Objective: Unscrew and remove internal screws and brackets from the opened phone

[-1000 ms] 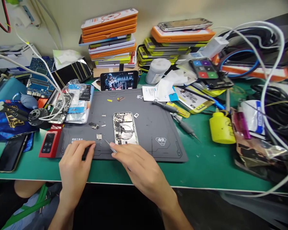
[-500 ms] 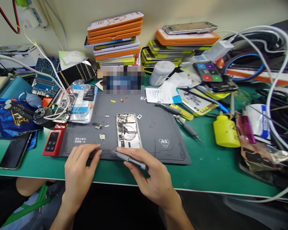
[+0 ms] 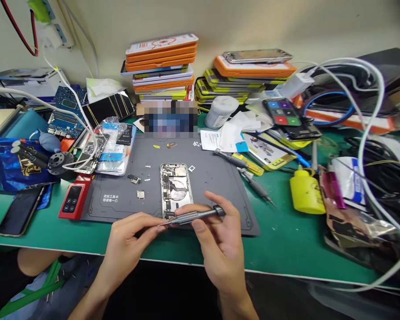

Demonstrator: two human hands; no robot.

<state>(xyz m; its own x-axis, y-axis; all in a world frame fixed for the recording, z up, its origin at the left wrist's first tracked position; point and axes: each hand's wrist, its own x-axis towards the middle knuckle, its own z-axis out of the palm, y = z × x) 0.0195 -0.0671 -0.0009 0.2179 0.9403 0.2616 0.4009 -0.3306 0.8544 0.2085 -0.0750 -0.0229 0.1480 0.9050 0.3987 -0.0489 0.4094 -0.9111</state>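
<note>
A grey precision screwdriver [image 3: 193,217] lies nearly level across my right hand [image 3: 222,244], its handle between thumb and fingers, the little fingers spread. My left hand [image 3: 133,235] pinches at the thin tip of the screwdriver with thumb and forefinger. Whether a screw sits at that tip is too small to tell. Just behind the hands, an opened phone [image 3: 177,189] with its inner parts bare rests on the dark grey work mat [image 3: 216,204]; the right fingers cover its lower end. Left of the phone lie small metal parts [image 3: 140,194] and a small dark module [image 3: 134,178].
Two more screwdrivers [image 3: 258,184] lie at the mat's right edge, near a yellow bottle [image 3: 306,191]. A red device [image 3: 74,198] and a dark phone [image 3: 20,211] are at left. Stacked orange boxes [image 3: 162,55] stand behind. White cables [image 3: 370,120] loop over the right side.
My right hand has turned the screwdriver to a flatter angle and opened its fingers more. My left hand has moved right to the screwdriver's tip. The view has tilted slightly upward.
</note>
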